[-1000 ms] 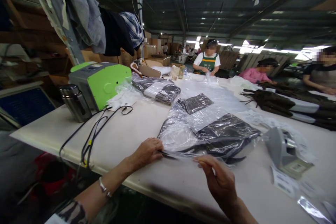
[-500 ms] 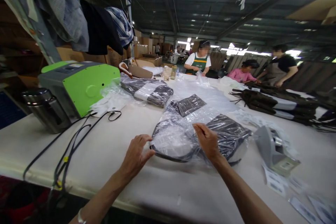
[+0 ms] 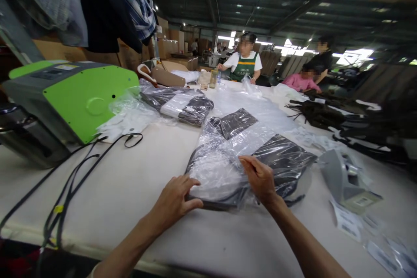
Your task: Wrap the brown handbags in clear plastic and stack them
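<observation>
In front of me lies a dark fabric item (image 3: 282,158) inside a clear plastic bag (image 3: 215,173), with a black strap or edging along its near side. My left hand (image 3: 179,195) rests at the near left corner of the plastic, thumb and fingers apart. The thumb is by the front edge and the fingers are on top. My right hand (image 3: 259,178) is closed, with thumb and fingertips pinching the plastic film near its middle. A smaller dark wrapped piece (image 3: 237,122) lies on the far part. What is under my right palm is hidden.
Another plastic-wrapped dark item (image 3: 192,108) lies beyond. At left are a green and grey machine (image 3: 94,100), a metal flask (image 3: 29,139) and black cables (image 3: 70,186). At right stand a grey tape dispenser (image 3: 347,182) and a dark fabric pile (image 3: 355,126). A co-worker (image 3: 246,63) is across the table.
My left hand has moved slightly right and farther onto the plastic's edge. My right hand keeps its pinch. The view has shifted, and the co-worker's arm across the table has moved.
</observation>
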`<action>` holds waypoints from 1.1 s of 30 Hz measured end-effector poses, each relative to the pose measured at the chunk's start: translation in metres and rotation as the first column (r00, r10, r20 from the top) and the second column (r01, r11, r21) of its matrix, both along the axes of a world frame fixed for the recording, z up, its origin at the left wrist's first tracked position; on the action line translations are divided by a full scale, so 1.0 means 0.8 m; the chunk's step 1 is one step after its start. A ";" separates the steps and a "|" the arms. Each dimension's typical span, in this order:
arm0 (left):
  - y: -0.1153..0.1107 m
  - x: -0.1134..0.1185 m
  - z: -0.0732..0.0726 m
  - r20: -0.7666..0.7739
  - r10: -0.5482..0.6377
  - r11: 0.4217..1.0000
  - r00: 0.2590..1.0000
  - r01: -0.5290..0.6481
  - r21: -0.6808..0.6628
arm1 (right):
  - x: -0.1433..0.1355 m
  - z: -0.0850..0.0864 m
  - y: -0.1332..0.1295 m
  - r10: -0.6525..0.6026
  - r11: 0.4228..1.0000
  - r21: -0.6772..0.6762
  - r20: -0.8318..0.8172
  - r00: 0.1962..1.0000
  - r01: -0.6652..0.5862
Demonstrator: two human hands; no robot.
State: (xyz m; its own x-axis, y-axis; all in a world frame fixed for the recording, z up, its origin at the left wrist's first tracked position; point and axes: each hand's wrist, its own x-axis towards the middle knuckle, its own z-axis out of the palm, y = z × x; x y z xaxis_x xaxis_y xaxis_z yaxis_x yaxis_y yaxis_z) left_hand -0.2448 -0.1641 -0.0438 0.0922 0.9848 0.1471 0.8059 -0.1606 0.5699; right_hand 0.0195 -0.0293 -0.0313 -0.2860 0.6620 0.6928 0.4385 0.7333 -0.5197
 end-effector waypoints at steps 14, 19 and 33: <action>0.048 0.040 0.005 -0.438 0.198 0.956 0.877 -0.271 -0.112 | -0.014 -0.047 0.078 -0.119 0.909 -0.278 0.539 0.834 0.310; 0.049 0.033 0.022 -0.375 0.167 0.941 0.912 -0.260 -0.215 | -0.013 -0.044 0.074 -0.088 0.910 -0.303 0.525 0.846 0.282; 0.188 0.099 0.027 0.158 0.018 0.984 0.987 0.010 -0.176 | -0.007 -0.051 0.075 -0.057 0.917 -0.340 0.408 0.911 0.210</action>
